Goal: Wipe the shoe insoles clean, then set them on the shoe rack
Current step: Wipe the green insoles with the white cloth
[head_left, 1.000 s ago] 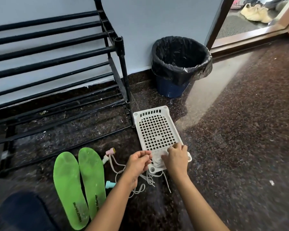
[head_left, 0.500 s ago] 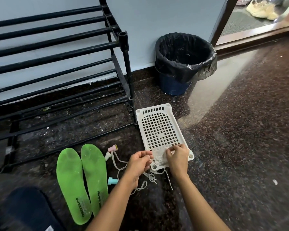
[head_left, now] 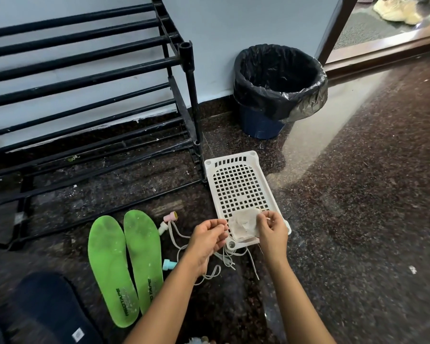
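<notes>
Two flat green insoles (head_left: 112, 266), gridded white tray (head_left: 236, 185)

Both bare forearms reach forward and draw slightly toward each other. The left hand (head_left: 207, 235) has its fingers curled, with the thumb against the forefinger; whether the fingertips pinch anything cannot be told. The right hand (head_left: 271, 230), just beside the left fingertips, pinches the right edge of a small off-white square cloth pad (head_left: 243, 225) between its thumb and curled fingers.

Right hand (head_left: 271, 230) shifted off the white tray (head_left: 231, 157) end — pale cloth (head_left: 242, 225) now uncovered, pinched at its edge
</notes>
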The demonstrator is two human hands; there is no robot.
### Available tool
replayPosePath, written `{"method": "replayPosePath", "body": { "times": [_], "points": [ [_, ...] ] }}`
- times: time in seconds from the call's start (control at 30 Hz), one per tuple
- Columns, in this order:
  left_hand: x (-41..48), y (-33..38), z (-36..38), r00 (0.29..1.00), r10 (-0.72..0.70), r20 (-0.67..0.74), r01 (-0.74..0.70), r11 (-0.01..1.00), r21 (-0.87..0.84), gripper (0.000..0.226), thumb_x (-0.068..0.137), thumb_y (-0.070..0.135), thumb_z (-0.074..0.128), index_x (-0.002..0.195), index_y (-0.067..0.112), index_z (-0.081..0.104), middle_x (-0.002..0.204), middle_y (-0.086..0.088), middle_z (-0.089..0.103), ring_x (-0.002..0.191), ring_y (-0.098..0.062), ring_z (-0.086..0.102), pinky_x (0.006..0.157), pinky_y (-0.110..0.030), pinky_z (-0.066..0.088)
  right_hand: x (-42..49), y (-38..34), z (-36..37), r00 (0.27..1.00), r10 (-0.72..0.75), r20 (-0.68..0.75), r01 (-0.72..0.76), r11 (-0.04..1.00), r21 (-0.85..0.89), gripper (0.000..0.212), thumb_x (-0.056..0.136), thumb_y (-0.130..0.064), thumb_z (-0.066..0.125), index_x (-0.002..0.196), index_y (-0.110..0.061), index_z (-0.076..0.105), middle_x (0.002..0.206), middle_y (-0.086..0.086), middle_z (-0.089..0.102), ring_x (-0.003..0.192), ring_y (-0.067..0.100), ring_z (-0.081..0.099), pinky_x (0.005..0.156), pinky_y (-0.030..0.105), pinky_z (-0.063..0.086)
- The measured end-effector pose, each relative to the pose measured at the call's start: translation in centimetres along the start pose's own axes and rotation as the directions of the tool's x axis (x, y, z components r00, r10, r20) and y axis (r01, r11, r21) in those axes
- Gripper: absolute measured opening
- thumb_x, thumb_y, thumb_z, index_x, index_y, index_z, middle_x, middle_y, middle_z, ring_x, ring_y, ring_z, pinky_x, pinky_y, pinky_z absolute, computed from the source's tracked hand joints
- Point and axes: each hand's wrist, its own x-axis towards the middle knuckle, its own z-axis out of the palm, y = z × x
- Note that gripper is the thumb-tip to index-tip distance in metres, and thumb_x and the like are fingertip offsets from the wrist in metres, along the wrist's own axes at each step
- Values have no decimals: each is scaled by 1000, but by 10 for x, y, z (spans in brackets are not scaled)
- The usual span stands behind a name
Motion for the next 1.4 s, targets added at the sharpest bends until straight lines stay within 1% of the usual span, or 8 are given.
{"method": "replayPosePath", "body": {
  "times": [0.17, 0.4, 0.53, 0.7, 0.83, 1.0, 1.17, 1.4],
  "points": [
    [-2, 4, -5, 1000, -1, 29, 4, 993, -117, 26, 87, 29, 70, 105, 12, 64, 101, -4, 68, 89, -13, 64, 76, -26, 56, -8, -3, 1, 971, 174, 161, -216, 929, 301, 18, 86, -3, 64, 100, -10, 54, 80, 10, 58, 72, 19, 54, 69, 34, 46],
    [-5, 10, -32, 1000, 4, 22, -1, 988, -154, 53, 73, 28, 81, 116, 6, 58, 105, -13, 72, 89, -20, 69, 86, -36, 57, -33, -27, 30, 864, 195, 463, -350, 895, 276, 32, 80, 15, 58, 100, -9, 52, 82, 10, 65, 72, 24, 60, 60, 32, 49],
    [-12, 8, -58, 997, 15, 74, -5, 990, -139, 29, 88, 10, 68, 115, 3, 57, 91, -8, 72, 75, -12, 71, 66, -24, 58, -43, -34, 51, 755, 238, 611, -481, 835, 269, 24, 86, 13, 49, 100, -5, 53, 86, 15, 65, 73, 23, 63, 65, 35, 52],
    [-23, 4, -99, 997, 36, 63, -21, 972, -234, 16, 90, -1, 62, 105, 4, 64, 100, -10, 70, 81, -12, 70, 70, -22, 58, -57, -29, 82, 753, 268, 601, -385, 920, 72, 26, 84, 12, 55, 106, -1, 55, 94, 19, 63, 82, 29, 61, 76, 43, 52],
    [-33, 1, -130, 999, 12, 47, 4, 941, -339, 16, 89, -1, 61, 105, 3, 63, 96, -11, 71, 76, -14, 72, 66, -22, 59, -72, -35, 108, 736, 263, 624, -384, 921, 65, 26, 82, 17, 54, 99, -3, 55, 84, 16, 63, 75, 27, 61, 69, 39, 52],
    [-44, -3, -169, 1000, 1, 28, 11, 909, -418, 12, 91, 2, 59, 103, 3, 63, 82, -10, 73, 66, -14, 70, 64, -25, 60, -93, -38, 132, 671, 261, 694, -427, 901, 75, 26, 82, 19, 52, 100, 0, 55, 83, 14, 64, 68, 21, 64, 60, 31, 55],
    [-56, -15, -191, 999, -2, 52, 34, 789, -614, 15, 97, 6, 48, 97, 3, 63, 79, -10, 71, 66, -16, 68, 63, -27, 59, -115, -35, 156, 572, 275, 773, -526, 846, 88, 21, 87, 15, 46, 98, -1, 55, 82, 15, 66, 70, 22, 66, 65, 31, 57],
    [-62, -36, -217, 993, 27, -111, -79, 863, -499, 12, 98, 8, 52, 104, 9, 61, 81, -5, 69, 67, -12, 64, 60, -22, 55, -143, -22, 177, 541, 306, 783, -463, 886, -26, 13, 91, 6, 48, 94, -6, 50, 77, 12, 63, 61, 15, 63, 54, 23, 53]
  ]
}}
